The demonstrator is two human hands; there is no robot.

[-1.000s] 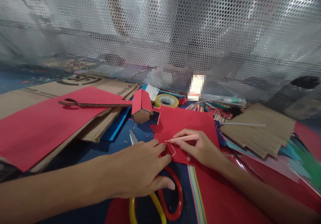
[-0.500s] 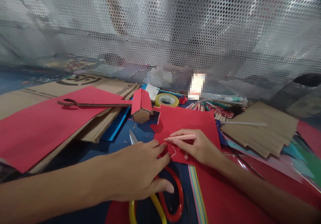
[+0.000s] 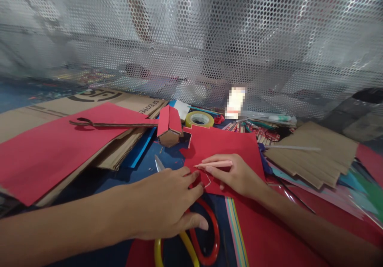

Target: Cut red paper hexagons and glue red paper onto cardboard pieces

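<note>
My right hand (image 3: 237,177) grips a pale pink pencil (image 3: 217,164), its tip resting on a red sheet of paper (image 3: 223,143). A light angular outline (image 3: 207,181) shows on the sheet between my hands. My left hand (image 3: 176,203) lies palm down with its fingertips on the sheet's left edge, thumb held apart; what is under the fingers is hidden. Beneath that hand lies a pair of scissors (image 3: 216,235) with red and yellow handles, one blade pointing out beyond the knuckles. A small red-roofed cardboard piece (image 3: 169,137) with a long strip attached lies past my left hand.
Flattened cardboard (image 3: 60,103) bears a large red sheet (image 3: 68,147) on the left. A tape roll (image 3: 199,119) stands behind the work. On the right are cut brown cardboard pieces (image 3: 311,155) and coloured papers. A perforated metal panel (image 3: 191,39) closes off the back.
The pencil tip has shifted very slightly left on the red paper. My left hand keeps its place on the sheet.
</note>
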